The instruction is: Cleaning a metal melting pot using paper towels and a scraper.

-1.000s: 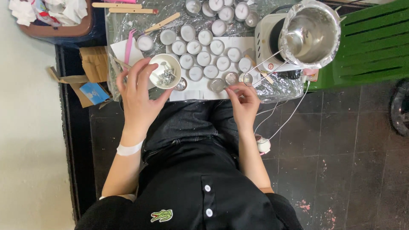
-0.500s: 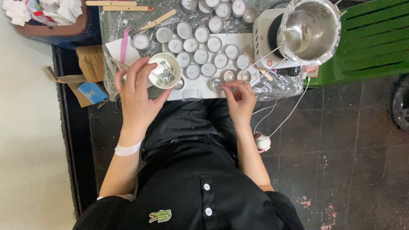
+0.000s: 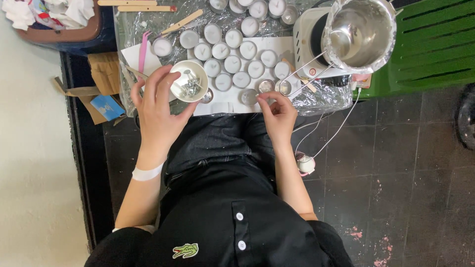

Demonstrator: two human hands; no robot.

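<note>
- Head view: the left hand (image 3: 157, 111) still cups the small white bowl (image 3: 189, 81) of metal wick pieces, fingers wrapped round its rim, at the table's near edge. Compared with a moment ago it has barely moved.
- Head view: the right hand (image 3: 278, 114) has edged along the front row and now rests its fingertips (image 3: 264, 97) pressed together at an empty metal tealight cup (image 3: 266, 86); whether they pinch a wick piece I cannot tell.
- Head view: another empty cup (image 3: 248, 96) sits just left of it, while the filled white tealights (image 3: 232, 63) behind look unchanged.
- Head view: the steel pouring pot (image 3: 359, 32) stays on the hotplate (image 3: 309, 29), untouched; judging by this, wick-setting continues and pouring waits.
</note>
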